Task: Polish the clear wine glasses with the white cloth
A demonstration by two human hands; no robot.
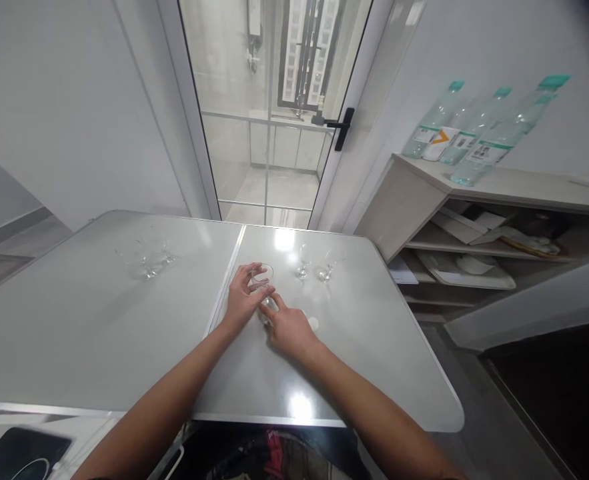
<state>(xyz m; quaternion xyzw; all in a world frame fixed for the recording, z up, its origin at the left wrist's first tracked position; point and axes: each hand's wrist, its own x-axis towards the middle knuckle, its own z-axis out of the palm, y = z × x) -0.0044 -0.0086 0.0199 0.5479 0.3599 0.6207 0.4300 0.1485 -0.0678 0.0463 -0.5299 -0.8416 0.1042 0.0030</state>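
Observation:
A clear stemmed glass (263,275) stands near the middle of a white table (99,320). My left hand (241,299) is wrapped round its bowl from the left. My right hand (289,328) lies low beside it, fingers closed at the glass's stem and foot. Two more clear stemmed glasses (304,259) (328,265) stand just behind and to the right. Other clear glasses (150,257) stand together on the table's left half.
A shelf unit (474,193) at the right carries three green-capped plastic water bottles (479,127) on top and papers inside. A glass door (269,113) with a black handle is behind the table. A dark device (19,453) lies at the bottom left.

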